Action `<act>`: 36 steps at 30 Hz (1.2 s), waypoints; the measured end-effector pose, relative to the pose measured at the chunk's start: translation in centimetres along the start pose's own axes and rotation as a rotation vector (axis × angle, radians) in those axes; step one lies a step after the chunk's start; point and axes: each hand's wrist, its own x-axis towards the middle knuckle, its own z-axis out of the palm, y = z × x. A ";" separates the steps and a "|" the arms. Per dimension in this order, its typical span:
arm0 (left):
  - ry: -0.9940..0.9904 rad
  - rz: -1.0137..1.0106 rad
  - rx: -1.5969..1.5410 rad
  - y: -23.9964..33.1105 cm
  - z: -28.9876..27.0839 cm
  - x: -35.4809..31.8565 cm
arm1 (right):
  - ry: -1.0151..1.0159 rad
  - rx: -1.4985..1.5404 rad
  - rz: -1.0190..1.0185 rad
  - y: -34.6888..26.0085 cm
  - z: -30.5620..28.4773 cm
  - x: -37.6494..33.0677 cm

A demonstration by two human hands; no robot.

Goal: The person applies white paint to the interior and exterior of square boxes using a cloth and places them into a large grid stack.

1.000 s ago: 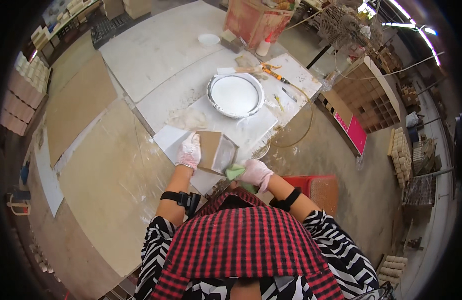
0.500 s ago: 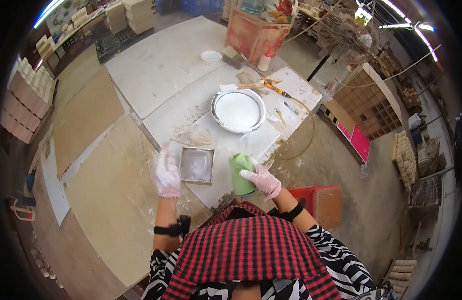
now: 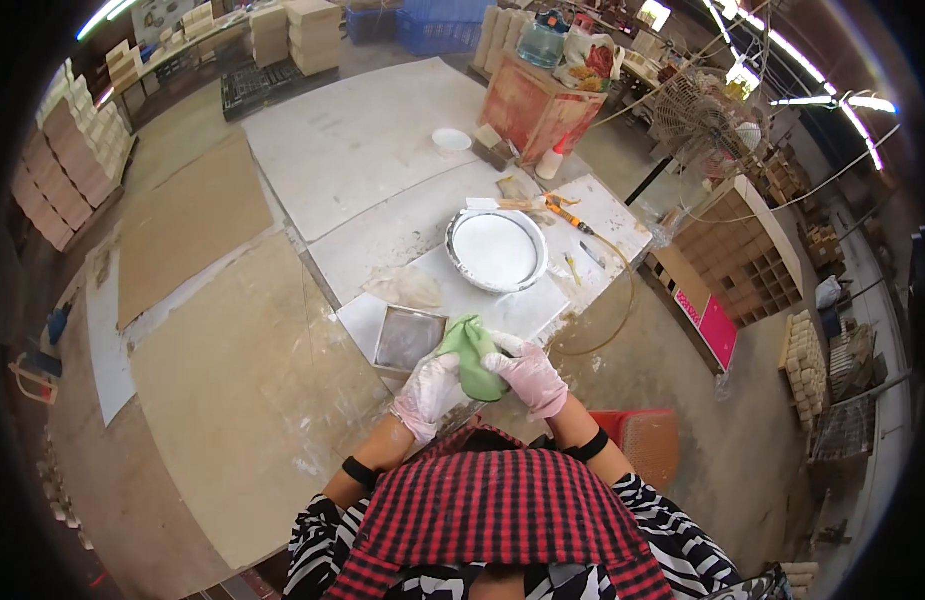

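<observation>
A crumpled green cloth (image 3: 472, 362) is gripped between my two gloved hands, close in front of me at the table's near edge. My left hand (image 3: 428, 398) pinches its left side, and my right hand (image 3: 530, 378) has its fingers closed on the right side. Just beyond my left hand lies a shallow square tray (image 3: 410, 341) with a greyish inside and a pale rim. What the folds of the cloth cover is hidden. Farther off stands a round basin (image 3: 495, 248) of white liquid, its rim smeared.
Behind the tray is a pale crumpled rag (image 3: 402, 287). An orange-handled tool with a hose (image 3: 567, 212), a white bottle (image 3: 551, 160) and a small white bowl (image 3: 450, 141) sit farther back. A red stool (image 3: 637, 445) stands at my right, a fan (image 3: 707, 115) beyond.
My left hand has moved right, from beside the tray to the green cloth. The cloth has gone from a rolled bundle in my right hand to a looser crumple between both. The view has shifted slightly.
</observation>
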 end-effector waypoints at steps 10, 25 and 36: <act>0.185 0.028 -0.020 -0.7 -0.2 -0.8 | 0.201 0.159 -0.035 1.1 -0.3 -0.8; 0.266 0.347 0.195 -2.0 3.5 1.2 | 0.262 -0.424 -0.317 0.9 -0.9 -0.2; 0.252 0.284 0.281 -5.1 7.8 3.7 | 0.266 -0.387 -0.247 1.2 -6.2 -1.3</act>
